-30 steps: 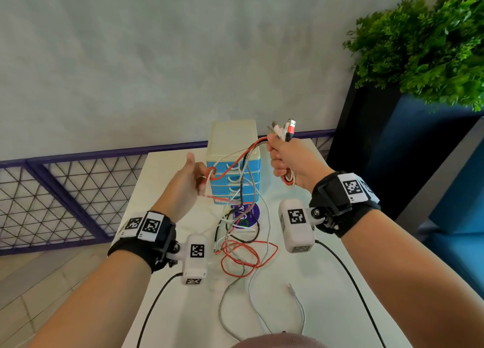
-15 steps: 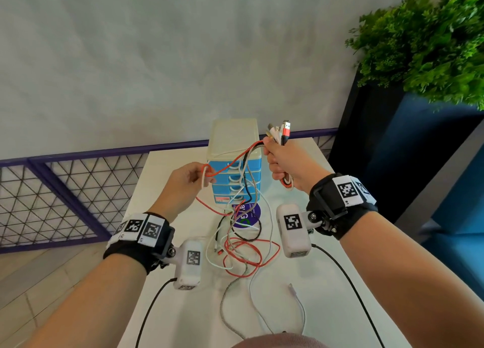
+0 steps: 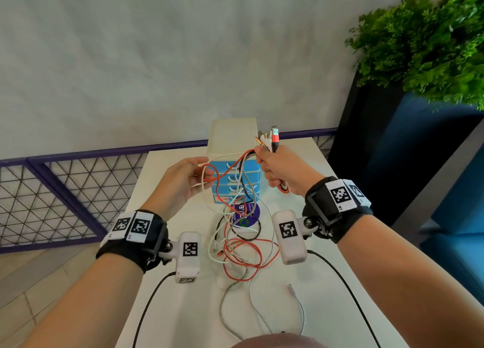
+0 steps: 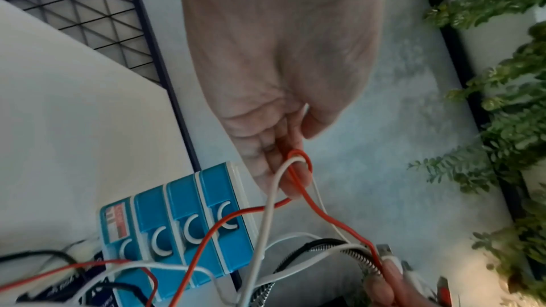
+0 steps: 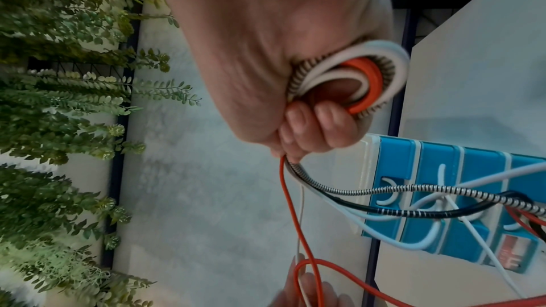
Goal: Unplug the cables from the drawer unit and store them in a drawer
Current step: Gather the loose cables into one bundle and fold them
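- Our right hand is fisted around a bundle of cables, with a coiled loop bulging out below the fist and the plug ends sticking up above it.
- Our left hand pinches a loop of the red cable and a white cable between thumb and fingertips, just left of the blue drawer unit.
- The drawer unit stands on the white table; all its drawers look closed, so none is ready to take the bundle yet.
- The free lengths hang from both hands across the drawer fronts and pile in a tangle on the table in front, over a purple round sticker.
- We cannot tell from these views whether any plug is left in the unit.
- We judge these cables light and limp: they will sag, twist and snag on each other and on the drawer handles. The black-and-white braided cable looks stiffer and springier than the thin red and white ones, so it may push a coil open.
- The best hold, we think, is close to the plug ends and across the whole coil, not on one strand.
- A loose tail may catch when the drawer shuts, so we would gather the tangle first.
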A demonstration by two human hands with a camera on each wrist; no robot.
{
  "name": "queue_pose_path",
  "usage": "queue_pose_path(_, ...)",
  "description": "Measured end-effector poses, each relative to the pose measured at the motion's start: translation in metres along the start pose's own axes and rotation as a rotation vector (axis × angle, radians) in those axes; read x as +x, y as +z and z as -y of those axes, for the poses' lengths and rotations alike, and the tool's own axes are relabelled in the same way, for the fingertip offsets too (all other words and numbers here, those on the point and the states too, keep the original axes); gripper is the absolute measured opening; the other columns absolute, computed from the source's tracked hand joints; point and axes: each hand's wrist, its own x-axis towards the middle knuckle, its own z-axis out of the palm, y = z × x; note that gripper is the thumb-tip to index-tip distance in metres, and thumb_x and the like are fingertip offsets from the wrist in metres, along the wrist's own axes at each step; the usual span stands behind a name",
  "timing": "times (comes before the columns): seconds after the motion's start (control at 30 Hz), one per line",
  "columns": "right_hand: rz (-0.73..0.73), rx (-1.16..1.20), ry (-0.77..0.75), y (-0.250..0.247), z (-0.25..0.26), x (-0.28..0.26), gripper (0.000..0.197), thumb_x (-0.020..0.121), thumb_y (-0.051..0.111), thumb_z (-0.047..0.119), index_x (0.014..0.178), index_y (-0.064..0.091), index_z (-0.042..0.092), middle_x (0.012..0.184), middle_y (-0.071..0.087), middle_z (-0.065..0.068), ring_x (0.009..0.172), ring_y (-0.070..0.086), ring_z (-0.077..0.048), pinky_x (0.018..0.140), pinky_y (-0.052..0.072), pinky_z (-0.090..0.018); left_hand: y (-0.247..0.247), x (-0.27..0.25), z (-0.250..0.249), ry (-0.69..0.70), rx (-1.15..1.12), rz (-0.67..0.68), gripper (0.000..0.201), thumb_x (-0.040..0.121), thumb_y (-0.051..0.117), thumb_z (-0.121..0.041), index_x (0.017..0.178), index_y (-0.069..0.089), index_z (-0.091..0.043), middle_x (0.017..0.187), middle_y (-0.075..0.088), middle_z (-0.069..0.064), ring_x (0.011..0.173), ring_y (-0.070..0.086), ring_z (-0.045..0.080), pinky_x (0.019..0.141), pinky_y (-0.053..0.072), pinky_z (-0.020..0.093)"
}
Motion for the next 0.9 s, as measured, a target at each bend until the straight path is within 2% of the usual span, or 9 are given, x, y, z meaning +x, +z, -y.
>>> queue_pose_path(0.13,-0.008,-0.009,0.013,0.001,0.0,-0.001,0.03,0.101,0.042,0.03,0.076,0.046,0.015,0.054,0.032,0.003,0.04,0.024,-0.009,0.034,0.025,-0.018,-0.005,0.005,0.006,0.143,0.328,-0.062,0.009,0.093,0.058,-0.008,0.088,0.066,-0.008,0.072,0.072,0.0,0.07,0.068,0.012,0.078,0.059,0.028)
queue_pose_path(0.23,-0.024,-0.009,0.02,0.0,-0.001,-0.002,0.029,0.1,0.042,0.029,0.076,0.046,0.014,0.055,0.032,0.002,0.04,0.024,-0.009,0.035,0.024,-0.018,-0.01,0.008,0.008,0.178,0.335,-0.127,0.013,0.092,0.058,-0.006,0.084,0.067,-0.01,0.071,0.072,0.0,0.072,0.067,0.015,0.075,0.059,0.025)
queue_pose_path(0.4,-0.093,-0.01,0.036,-0.002,-0.005,0.0,0.029,0.1,0.043,0.031,0.077,0.047,0.014,0.058,0.034,0.001,0.041,0.027,-0.009,0.037,0.026,-0.019,-0.01,0.007,0.009,0.216,-0.013,-0.213,0.014,0.097,0.05,-0.009,0.09,0.062,-0.01,0.082,0.065,0.005,0.076,0.063,0.013,0.08,0.057,0.027)
queue_pose_path(0.5,-0.131,0.008,0.047,-0.001,-0.006,0.001,0.027,0.099,0.045,0.031,0.077,0.047,0.014,0.059,0.035,0.001,0.042,0.028,-0.01,0.039,0.027,-0.02,-0.007,0.006,0.003,0.152,-0.349,-0.192,0.018,0.099,0.046,-0.013,0.084,0.057,-0.014,0.072,0.061,-0.001,0.073,0.06,0.011,0.084,0.056,0.029)
queue_pose_path(0.6,-0.162,0.039,0.041,0.001,-0.004,0.002,0.025,0.098,0.044,0.028,0.077,0.046,0.014,0.059,0.034,0.0,0.043,0.027,-0.011,0.039,0.025,-0.021,0.0,0.0,-0.008,0.044,-0.527,-0.089,0.021,0.097,0.048,-0.028,0.081,0.055,-0.016,0.052,0.042,-0.005,0.05,0.044,0.01,0.061,0.045,0.02)
queue_pose_path(0.67,-0.185,0.046,0.03,0.0,-0.005,0.003,0.025,0.098,0.045,0.029,0.079,0.047,0.013,0.06,0.035,0.0,0.042,0.028,-0.01,0.037,0.025,-0.019,0.002,-0.002,-0.011,0.044,-0.27,-0.066,0.016,0.096,0.051,-0.027,0.085,0.055,-0.016,0.047,0.035,-0.008,0.047,0.03,0.009,0.052,0.027,0.02)
queue_pose_path(0.73,-0.207,0.044,0.022,-0.002,-0.006,0.005,0.026,0.098,0.045,0.03,0.079,0.047,0.013,0.06,0.037,0.001,0.041,0.03,-0.01,0.036,0.026,-0.018,0.0,-0.004,-0.008,0.115,0.261,-0.019,0.003,0.092,0.058,-0.014,0.092,0.057,-0.017,0.048,0.039,-0.009,0.046,0.033,0.008,0.05,0.028,0.02)
queue_pose_path(0.77,-0.215,0.05,0.022,-0.003,-0.006,0.006,0.026,0.099,0.046,0.031,0.08,0.048,0.013,0.061,0.038,0.001,0.041,0.03,-0.009,0.035,0.027,-0.018,-0.003,-0.004,-0.004,0.126,0.481,0.01,0.01,0.09,0.061,-0.011,0.097,0.058,-0.017,0.052,0.042,-0.007,0.045,0.035,0.006,0.048,0.031,0.019)
queue_pose_path(0.9,-0.261,0.139,0.009,-0.009,-0.006,0.004,0.025,0.1,0.046,0.031,0.083,0.049,0.013,0.062,0.039,0.002,0.038,0.031,-0.008,0.033,0.027,-0.016,-0.015,-0.006,0.012,-0.014,0.63,-0.01,0.012,0.096,0.053,-0.017,0.103,0.06,-0.01,0.06,0.041,-0.001,0.044,0.033,0.009,0.038,0.028,0.017)
